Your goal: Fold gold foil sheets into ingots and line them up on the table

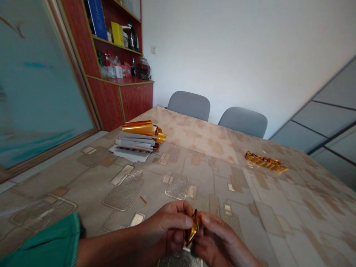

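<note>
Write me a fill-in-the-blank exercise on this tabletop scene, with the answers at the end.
1. The left hand and right hand meet at a small folded piece colored ____.
2. The sleeve at lower left is ____.
3. In the picture, the row of shiny pieces lies to the ____ of the paper stack.
4. The number of gray chairs in view is ____.

Missing words: gold; green; right; two.

- Green sleeve point(50, 243), loose and creased, at eight o'clock
- Pale stitching point(76, 231) along its hem point(74, 243)
- Left hand point(171, 224) and right hand point(218, 237), both bare, near six o'clock
</note>
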